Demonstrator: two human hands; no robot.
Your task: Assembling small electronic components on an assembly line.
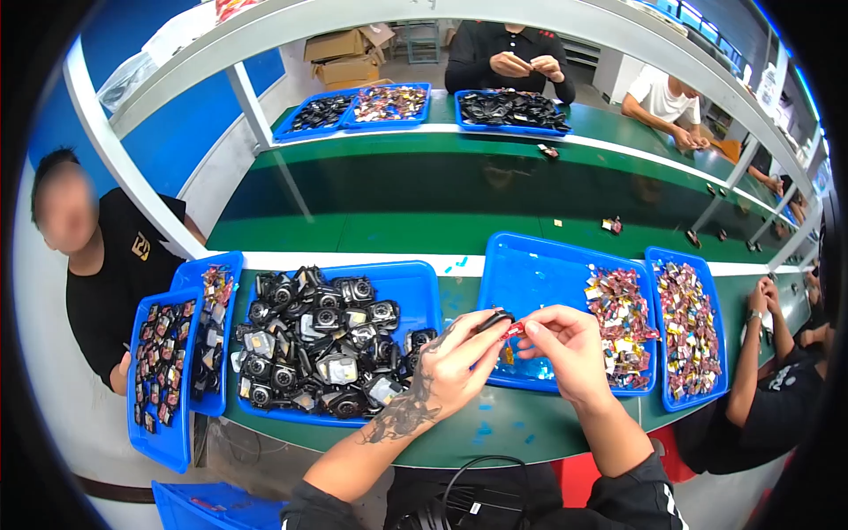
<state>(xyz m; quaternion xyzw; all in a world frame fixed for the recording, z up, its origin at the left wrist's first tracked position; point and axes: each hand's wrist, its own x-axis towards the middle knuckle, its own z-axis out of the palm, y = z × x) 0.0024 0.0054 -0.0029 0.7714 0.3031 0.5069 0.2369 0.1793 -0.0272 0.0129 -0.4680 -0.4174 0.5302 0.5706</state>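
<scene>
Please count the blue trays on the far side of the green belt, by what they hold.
Trays of black parts: 2
Tray of colourful small pieces: 1
Total: 3

bright even light, sharp centre, fisheye-bent dark rim

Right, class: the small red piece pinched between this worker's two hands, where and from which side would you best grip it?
Grip the small red piece by its right end, coming from the right as the right hand does. It lies roughly level and its left end meets the black part in the left hand, so only that end is exposed.
</scene>
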